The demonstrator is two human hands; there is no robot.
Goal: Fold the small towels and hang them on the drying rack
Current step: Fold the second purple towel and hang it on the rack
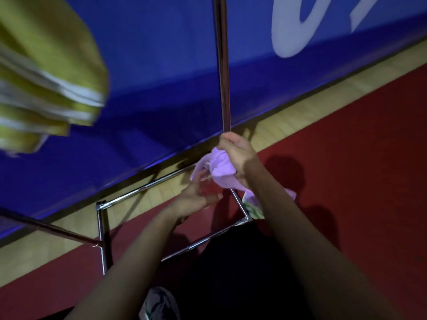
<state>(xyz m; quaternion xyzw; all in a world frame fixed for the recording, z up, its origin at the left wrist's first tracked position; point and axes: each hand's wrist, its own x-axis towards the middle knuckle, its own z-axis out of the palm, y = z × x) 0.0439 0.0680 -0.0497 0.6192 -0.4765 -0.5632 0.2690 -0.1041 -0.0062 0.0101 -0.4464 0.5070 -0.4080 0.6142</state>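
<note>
A small lilac towel [220, 168] is bunched up in front of the metal drying rack [223, 72]. My right hand [235, 151] grips its upper part, fingers curled over the cloth. My left hand [196, 199] is just below and to the left, fingers loosely spread and touching the towel's lower edge. A green patterned cloth [253, 209] hangs under my right forearm, partly hidden. Several yellow towels with white edges [53, 84] hang folded at the upper left, blurred.
The rack's lower chrome frame [104, 227] forms a rectangle around my hands above a red floor [346, 158] with a wooden strip. A blue wall panel [150, 65] with white lettering stands behind. A shoe [159, 303] shows at the bottom.
</note>
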